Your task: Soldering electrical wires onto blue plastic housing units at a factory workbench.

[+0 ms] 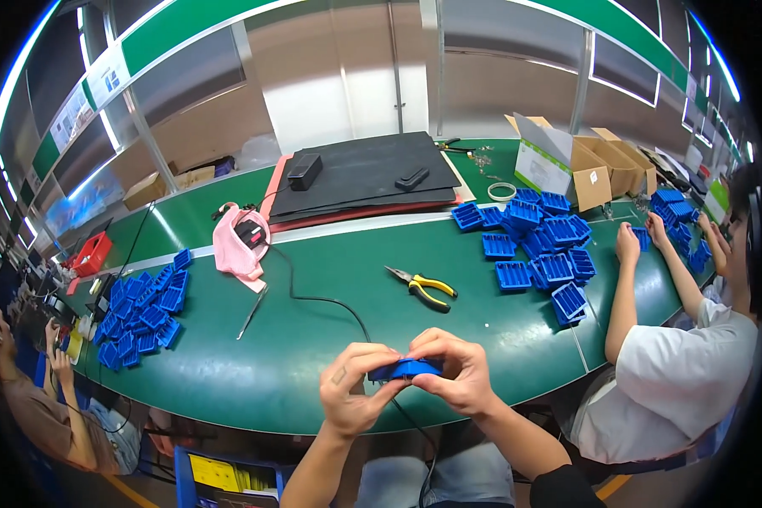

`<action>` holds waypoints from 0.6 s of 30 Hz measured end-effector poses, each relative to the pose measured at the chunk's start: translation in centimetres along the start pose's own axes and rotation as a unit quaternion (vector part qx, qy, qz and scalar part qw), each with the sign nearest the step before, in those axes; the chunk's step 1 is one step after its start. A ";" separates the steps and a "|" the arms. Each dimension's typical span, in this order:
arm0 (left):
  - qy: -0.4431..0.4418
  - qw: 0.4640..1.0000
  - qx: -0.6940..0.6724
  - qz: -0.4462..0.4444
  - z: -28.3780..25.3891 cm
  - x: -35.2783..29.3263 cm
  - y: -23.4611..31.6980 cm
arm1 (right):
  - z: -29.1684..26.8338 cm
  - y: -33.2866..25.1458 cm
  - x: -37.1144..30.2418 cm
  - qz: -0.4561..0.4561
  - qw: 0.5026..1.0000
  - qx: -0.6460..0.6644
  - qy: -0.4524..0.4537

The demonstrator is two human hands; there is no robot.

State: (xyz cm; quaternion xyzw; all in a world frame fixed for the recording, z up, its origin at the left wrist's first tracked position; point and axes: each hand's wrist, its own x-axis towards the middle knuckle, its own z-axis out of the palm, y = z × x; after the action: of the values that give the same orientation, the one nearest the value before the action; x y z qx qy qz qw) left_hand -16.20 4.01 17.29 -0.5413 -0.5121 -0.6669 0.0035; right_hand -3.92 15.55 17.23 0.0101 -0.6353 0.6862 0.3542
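Note:
Between both hands, over the table's near edge, I hold a blue plastic tray (411, 368) that looks like the slotted ones piled nearby. My left hand (353, 388) grips its left end, fingers on top and thumb underneath. On the other end, my right hand (455, 370) is closed in the same way. The fingers hide much of the tray. Beyond my hands lie needle-nose pliers (423, 288) with yellow and black handles. A thin metal tweezer-like tool (252, 311) rests to their left.
Piles of blue trays lie at left (140, 313) and right (546, 241). A pink cloth (239, 245) with a black device and cable, black sheets (364, 173) and open cardboard boxes (601, 165) stand farther back. People sit at both sides. A blue bin (184, 478) is below left.

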 end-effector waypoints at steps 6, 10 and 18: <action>0.019 1.000 0.012 -0.008 1.2 -0.6 0.4 | -0.7 0.5 -0.5 0.001 0.999 0.038 0.010; 0.030 0.999 0.015 -0.011 1.5 -1.2 0.3 | -0.7 0.8 -1.1 0.021 0.998 0.051 0.023; 0.006 0.974 0.204 0.096 1.6 -0.4 1.8 | -0.9 1.2 -1.6 0.020 0.998 0.023 0.051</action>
State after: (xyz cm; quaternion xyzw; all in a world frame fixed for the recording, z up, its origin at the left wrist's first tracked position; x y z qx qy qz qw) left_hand -13.89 4.04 18.03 -0.5718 -0.5830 -0.5480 0.1815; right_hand -2.90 15.65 15.32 -0.0299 -0.6005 0.7071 0.3722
